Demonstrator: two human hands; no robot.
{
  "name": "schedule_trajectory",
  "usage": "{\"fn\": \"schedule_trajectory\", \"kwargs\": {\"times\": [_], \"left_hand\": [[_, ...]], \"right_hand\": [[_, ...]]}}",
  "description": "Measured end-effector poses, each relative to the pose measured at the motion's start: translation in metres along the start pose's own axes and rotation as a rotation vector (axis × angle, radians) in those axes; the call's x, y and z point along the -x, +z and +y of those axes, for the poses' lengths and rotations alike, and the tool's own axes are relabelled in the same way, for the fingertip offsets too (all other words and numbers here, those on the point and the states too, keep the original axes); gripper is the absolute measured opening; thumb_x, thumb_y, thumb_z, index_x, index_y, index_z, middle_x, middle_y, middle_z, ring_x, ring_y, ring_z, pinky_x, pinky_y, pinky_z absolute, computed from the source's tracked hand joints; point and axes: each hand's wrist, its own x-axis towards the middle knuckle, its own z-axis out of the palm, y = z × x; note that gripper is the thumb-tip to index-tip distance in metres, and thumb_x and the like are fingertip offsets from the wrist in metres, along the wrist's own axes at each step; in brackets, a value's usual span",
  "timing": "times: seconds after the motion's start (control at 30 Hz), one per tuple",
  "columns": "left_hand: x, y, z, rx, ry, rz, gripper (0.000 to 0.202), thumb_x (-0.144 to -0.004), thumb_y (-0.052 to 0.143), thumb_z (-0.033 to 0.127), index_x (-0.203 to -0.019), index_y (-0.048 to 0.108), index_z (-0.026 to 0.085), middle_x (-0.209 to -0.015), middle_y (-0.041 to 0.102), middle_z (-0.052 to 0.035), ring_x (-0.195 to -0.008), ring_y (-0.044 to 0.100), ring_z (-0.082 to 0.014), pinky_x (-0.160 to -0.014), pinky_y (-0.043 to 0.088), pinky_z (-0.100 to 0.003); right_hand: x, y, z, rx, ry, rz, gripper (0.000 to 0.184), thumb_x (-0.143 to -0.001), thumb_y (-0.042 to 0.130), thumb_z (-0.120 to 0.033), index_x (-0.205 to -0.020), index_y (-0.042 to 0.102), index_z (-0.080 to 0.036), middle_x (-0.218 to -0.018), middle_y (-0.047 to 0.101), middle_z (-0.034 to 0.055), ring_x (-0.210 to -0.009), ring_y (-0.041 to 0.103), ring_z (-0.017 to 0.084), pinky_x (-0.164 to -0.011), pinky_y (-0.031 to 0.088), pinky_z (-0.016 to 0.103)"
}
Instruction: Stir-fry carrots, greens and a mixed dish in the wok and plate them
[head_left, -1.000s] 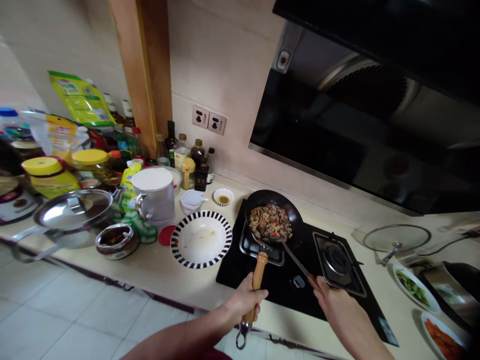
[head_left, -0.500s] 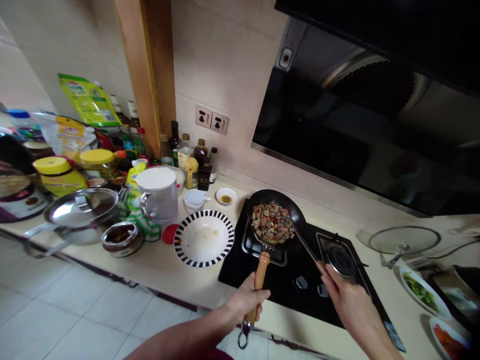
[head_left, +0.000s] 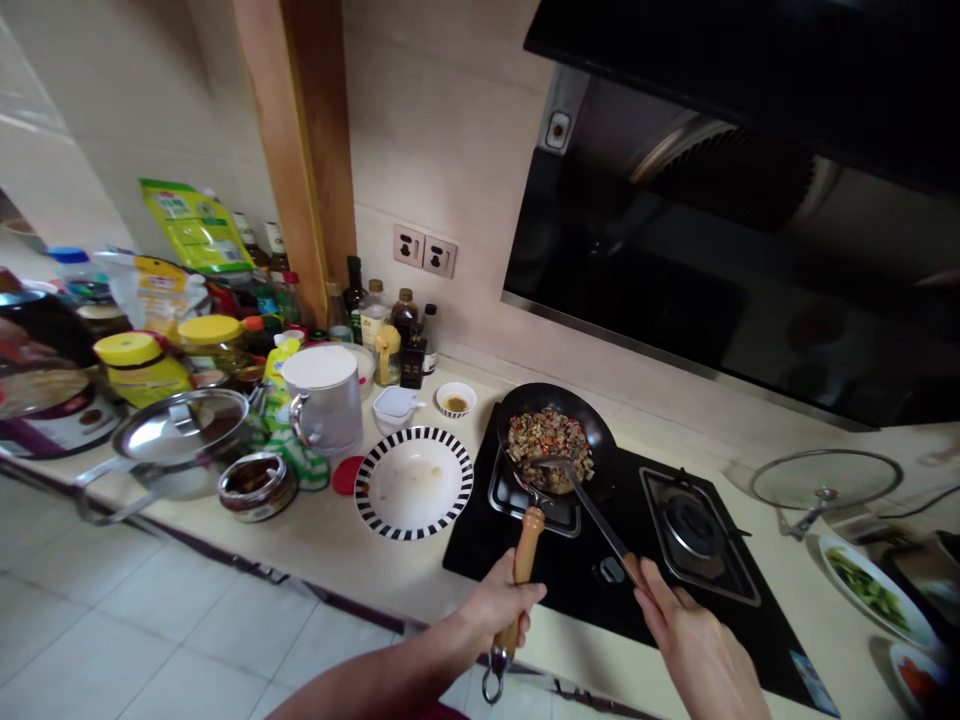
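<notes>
Left hand point(head_left: 499, 605): grip closed round wooden handle point(head_left: 523, 560) of black wok point(head_left: 556, 450), set on left burner of stove point(head_left: 675, 560). Right hand point(head_left: 694, 640): grip closed on spatula point(head_left: 581, 490), blade resting in chopped food point(head_left: 547, 440) at near side of wok. Striped plate point(head_left: 413, 483) on bench point(head_left: 337, 545), just left of stove. Glass lid point(head_left: 825, 478) on bench, far right.

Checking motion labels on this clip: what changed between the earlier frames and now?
The spatula moved: its blade went from the wok's near right rim to the far right side, and now lies at the near edge of the food. The right hand swung with it. No grasp changed: the left hand grips the wok handle as before. Wok, striped plate and stove stayed put.
</notes>
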Motion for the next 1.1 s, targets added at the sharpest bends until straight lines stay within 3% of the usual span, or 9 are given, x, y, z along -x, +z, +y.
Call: {"fn": "schedule_trajectory", "kwargs": {"times": [0.13, 0.37, 0.57, 0.77, 0.9, 1.1], "left_hand": [[0.0, 0.001, 0.0, -0.026, 0.015, 0.01, 0.044, -0.071, 0.067, 0.036, -0.098, 0.036, 0.023, -0.048, 0.041, 0.012, -0.037, 0.038, -0.0068, -0.038, 0.032, -0.017], [0.001, 0.008, -0.002, -0.018, 0.014, 0.013, 0.049, -0.065, 0.073, 0.034, -0.096, 0.036, 0.023, -0.049, 0.04, 0.0124, -0.036, 0.037, -0.0062, -0.037, 0.033, -0.018], [0.0, 0.009, -0.006, -0.011, 0.041, 0.009, 0.052, -0.063, 0.074, 0.039, -0.095, 0.035, 0.024, -0.05, 0.042, 0.0116, -0.037, 0.04, -0.0067, -0.038, 0.033, -0.017], [-0.001, 0.009, -0.005, -0.02, 0.045, 0.025, 0.051, -0.064, 0.072, 0.041, -0.094, 0.034, 0.024, -0.051, 0.041, 0.0119, -0.037, 0.039, -0.0066, -0.038, 0.034, -0.017], [-0.002, 0.009, -0.006, -0.021, 0.051, 0.019, 0.053, -0.062, 0.074, 0.042, -0.093, 0.034, 0.024, -0.051, 0.04, 0.0121, -0.037, 0.039, -0.0065, -0.038, 0.033, -0.018], [-0.002, 0.009, -0.007, -0.006, 0.048, 0.006, 0.053, -0.063, 0.073, 0.042, -0.093, 0.033, 0.025, -0.049, 0.039, 0.0127, -0.036, 0.038, -0.0064, -0.038, 0.033, -0.017]], "right_hand": [[-0.018, -0.006, -0.029, -0.084, 0.002, -0.083, 0.04, -0.096, 0.034, -0.028, -0.129, 0.054, -0.021, -0.081, 0.071, 0.0063, -0.055, 0.068, 0.018, -0.043, 0.041, 0.023], [-0.039, -0.005, -0.002, -0.409, 0.185, -0.119, 0.047, -0.096, 0.028, -0.039, -0.127, 0.056, -0.016, -0.083, 0.074, 0.01, -0.073, 0.07, 0.023, -0.062, 0.049, 0.03], [-0.056, 0.006, -0.014, -0.407, 0.282, -0.242, 0.047, -0.097, 0.026, -0.033, -0.13, 0.051, -0.012, -0.086, 0.073, 0.0142, -0.077, 0.069, 0.024, -0.065, 0.048, 0.031], [-0.071, 0.02, 0.003, -0.492, 0.323, -0.142, 0.048, -0.096, 0.027, -0.035, -0.129, 0.053, -0.01, -0.096, 0.072, 0.0159, -0.09, 0.068, 0.024, -0.074, 0.048, 0.031], [-0.087, 0.031, -0.011, -0.493, 0.351, -0.138, 0.048, -0.096, 0.027, -0.033, -0.126, 0.054, -0.008, -0.092, 0.072, 0.0169, -0.086, 0.069, 0.025, -0.073, 0.048, 0.032], [-0.07, 0.043, -0.017, -0.524, 0.336, -0.113, 0.046, -0.096, 0.028, -0.034, -0.122, 0.058, -0.011, -0.098, 0.072, 0.0146, -0.09, 0.068, 0.023, -0.076, 0.049, 0.029]]}}
